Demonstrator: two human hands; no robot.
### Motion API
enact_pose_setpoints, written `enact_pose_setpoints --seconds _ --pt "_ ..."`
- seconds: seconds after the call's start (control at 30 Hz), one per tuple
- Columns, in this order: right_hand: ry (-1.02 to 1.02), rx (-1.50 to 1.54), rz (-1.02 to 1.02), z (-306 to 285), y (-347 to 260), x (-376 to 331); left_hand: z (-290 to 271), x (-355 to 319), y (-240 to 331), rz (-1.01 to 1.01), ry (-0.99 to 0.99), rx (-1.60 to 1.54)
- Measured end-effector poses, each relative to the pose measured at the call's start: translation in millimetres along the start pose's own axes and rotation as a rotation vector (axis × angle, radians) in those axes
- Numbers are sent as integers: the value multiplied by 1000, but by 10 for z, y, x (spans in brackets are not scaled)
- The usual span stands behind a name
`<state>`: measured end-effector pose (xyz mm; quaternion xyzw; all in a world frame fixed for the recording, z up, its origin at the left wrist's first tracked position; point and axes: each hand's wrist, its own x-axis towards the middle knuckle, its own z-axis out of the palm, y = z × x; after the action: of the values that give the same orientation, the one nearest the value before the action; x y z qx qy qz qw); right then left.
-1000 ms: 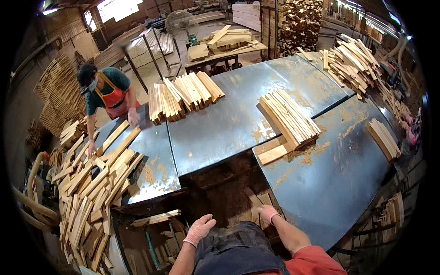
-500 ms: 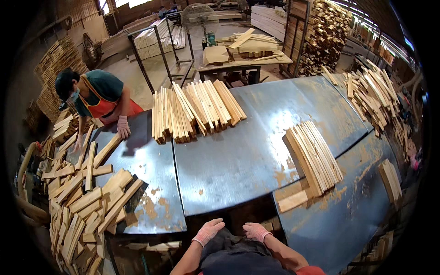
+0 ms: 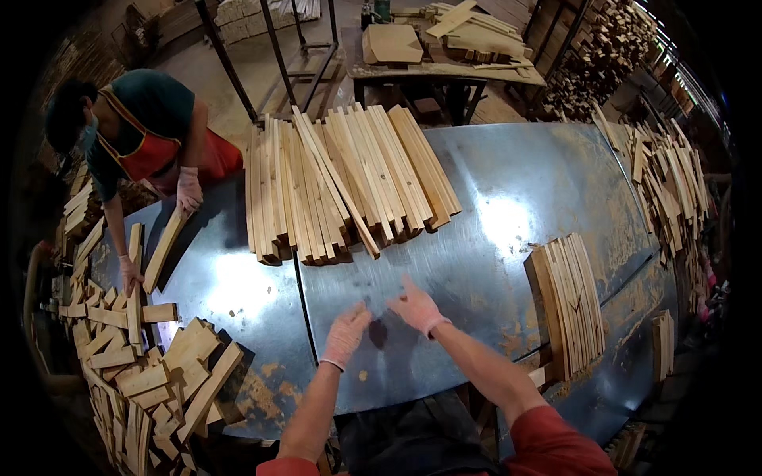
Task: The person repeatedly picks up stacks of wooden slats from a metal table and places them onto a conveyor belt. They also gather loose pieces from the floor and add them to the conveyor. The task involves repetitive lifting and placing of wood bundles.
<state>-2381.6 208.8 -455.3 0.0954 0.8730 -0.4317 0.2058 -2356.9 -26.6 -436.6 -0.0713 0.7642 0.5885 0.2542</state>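
Workshop; metal-topped table [image 3: 484, 317] with brown dusty patches [image 3: 262, 397]. Row of wood strips [image 3: 365, 170] sits far-middle on it, near ends ragged. Left hand [image 3: 346, 334] and right hand [image 3: 417, 308] are over the near middle, short of the row: left fingers loosely curled, right partly spread, nothing visible in either grip. Risk, my read: skewed strip [image 3: 335, 182] lies across the others (odd one out), so an uneven sideways push could slide it off or fan the row. Seam [image 3: 306, 317] might snag a dragged end. Around: smaller stack [image 3: 567, 309] right, short-piece heap [image 3: 151, 373] near left, co-worker [image 3: 155, 103] far left handling wood. Heap and co-worker crowd the left; stack limits the right.
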Motion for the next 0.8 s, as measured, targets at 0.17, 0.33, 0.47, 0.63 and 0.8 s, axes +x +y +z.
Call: enact_pose_setpoints --seconds 0.17,0.33,0.47,0.63,0.8 --pt "-56 167 -7 -75 -744 1158 -372 785 269 77 217 -67" --pt "-74 92 -44 -68 -1055 1593 -598 1728 1313 -79 359 143" --pt "-72 197 -125 -36 -831 1551 -415 2232 1534 -235 444 27" --pt "-108 296 -29 -241 -424 1168 -230 2635 1131 -130 715 425" --pt "-23 454 -38 -494 -398 1052 53 1922 1051 -129 577 435"
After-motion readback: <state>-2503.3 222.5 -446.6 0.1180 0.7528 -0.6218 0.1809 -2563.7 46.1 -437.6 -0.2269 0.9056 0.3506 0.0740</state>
